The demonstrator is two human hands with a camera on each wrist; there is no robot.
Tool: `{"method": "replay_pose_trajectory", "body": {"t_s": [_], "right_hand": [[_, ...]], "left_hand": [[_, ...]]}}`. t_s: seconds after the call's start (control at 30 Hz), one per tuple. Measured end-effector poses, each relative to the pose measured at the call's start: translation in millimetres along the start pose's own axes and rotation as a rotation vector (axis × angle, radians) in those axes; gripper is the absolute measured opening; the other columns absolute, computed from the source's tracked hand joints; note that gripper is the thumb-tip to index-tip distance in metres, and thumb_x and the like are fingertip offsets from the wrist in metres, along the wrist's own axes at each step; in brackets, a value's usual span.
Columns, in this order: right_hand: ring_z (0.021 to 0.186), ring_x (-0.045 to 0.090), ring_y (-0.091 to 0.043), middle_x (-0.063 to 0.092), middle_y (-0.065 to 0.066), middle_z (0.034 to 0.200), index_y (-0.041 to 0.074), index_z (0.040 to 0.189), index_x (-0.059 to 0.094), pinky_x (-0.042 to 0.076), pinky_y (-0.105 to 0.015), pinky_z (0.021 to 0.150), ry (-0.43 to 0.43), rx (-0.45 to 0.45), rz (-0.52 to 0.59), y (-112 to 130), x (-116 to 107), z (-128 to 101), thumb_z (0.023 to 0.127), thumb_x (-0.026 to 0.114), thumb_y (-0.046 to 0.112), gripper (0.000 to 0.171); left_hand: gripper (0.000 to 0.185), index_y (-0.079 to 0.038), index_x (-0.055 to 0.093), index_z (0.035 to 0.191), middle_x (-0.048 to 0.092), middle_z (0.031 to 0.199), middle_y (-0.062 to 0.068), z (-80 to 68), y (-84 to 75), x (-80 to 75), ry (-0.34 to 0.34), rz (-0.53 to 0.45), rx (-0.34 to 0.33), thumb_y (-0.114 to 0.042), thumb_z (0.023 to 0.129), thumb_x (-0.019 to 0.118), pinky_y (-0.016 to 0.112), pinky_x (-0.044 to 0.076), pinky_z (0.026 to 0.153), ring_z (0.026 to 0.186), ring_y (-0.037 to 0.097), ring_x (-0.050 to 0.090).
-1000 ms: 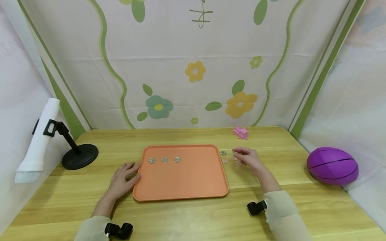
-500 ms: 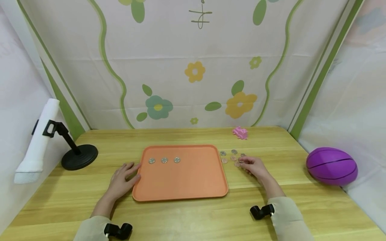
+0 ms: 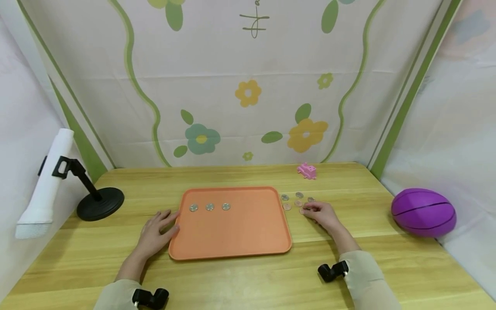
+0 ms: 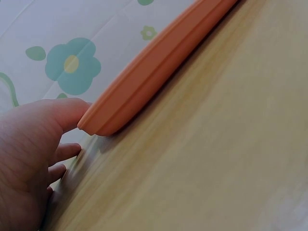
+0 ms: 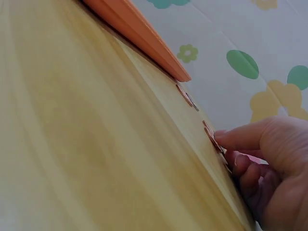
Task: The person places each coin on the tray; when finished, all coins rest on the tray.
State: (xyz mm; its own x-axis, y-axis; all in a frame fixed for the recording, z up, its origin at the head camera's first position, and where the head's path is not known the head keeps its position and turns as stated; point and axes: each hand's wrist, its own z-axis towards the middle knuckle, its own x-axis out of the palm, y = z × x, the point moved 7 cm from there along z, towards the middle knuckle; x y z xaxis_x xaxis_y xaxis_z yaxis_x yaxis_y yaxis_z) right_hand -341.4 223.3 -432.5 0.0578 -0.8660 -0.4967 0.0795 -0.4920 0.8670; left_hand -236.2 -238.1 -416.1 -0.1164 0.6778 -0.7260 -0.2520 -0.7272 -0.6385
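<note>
An orange tray [image 3: 232, 253] lies in the middle of the wooden table, and three silver coins [image 3: 209, 207] sit in a row at its far left. Several loose coins [image 3: 291, 200] lie on the table just right of the tray. My right hand [image 3: 320, 213] rests among them with curled fingers, and thumb and fingertips close on the nearest coin [image 3: 302, 211], which still lies on the wood. In the right wrist view the thumb [image 5: 240, 137] touches that coin [image 5: 212, 137]. My left hand [image 3: 156, 229] lies flat beside the tray, its thumb [image 4: 62, 113] against the tray's rim [image 4: 144, 82].
A small pink toy [image 3: 307, 170] stands at the back, beyond the coins. At the right table edge rests a purple ball [image 3: 423, 212]. A black stand [image 3: 100, 202] holding a white roll [image 3: 46, 185] occupies the left. Flowered cloth walls close in the table.
My right hand has drawn back from over the far coins to the coin nearest me. The left hand and tray have not moved.
</note>
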Motion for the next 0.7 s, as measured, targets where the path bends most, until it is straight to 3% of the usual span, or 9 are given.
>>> {"method": "replay_pose_trajectory", "body": {"t_s": [0.37, 0.7], "right_hand": [[0.062, 0.041, -0.015, 0.045, -0.003, 0.068, -0.002, 0.09, 0.061, 0.034, -0.026, 0.055, 0.011, -0.021, -0.185, 9.7, 2.3, -1.4, 0.078, 0.063, 0.011, 0.017], [0.068, 0.043, -0.017, 0.047, -0.006, 0.074, -0.003, 0.087, 0.054, 0.037, -0.026, 0.059, 0.031, -0.058, -0.184, 14.3, 5.3, -6.6, 0.073, 0.064, 0.003, 0.018]], "left_hand": [[0.045, -0.002, 0.048, 0.123, 0.033, 0.127, 0.028, 0.7, -1.7, -0.4, -0.001, 0.014, 0.008, -0.025, 0.085, 0.054, 0.063, 0.008, 0.088, 0.118, 0.048, 0.016], [0.045, -0.001, 0.048, 0.123, 0.034, 0.127, 0.029, 0.4, -1.9, -0.6, -0.01, 0.015, 0.012, -0.025, 0.085, 0.054, 0.063, 0.008, 0.088, 0.118, 0.049, 0.016]]}}
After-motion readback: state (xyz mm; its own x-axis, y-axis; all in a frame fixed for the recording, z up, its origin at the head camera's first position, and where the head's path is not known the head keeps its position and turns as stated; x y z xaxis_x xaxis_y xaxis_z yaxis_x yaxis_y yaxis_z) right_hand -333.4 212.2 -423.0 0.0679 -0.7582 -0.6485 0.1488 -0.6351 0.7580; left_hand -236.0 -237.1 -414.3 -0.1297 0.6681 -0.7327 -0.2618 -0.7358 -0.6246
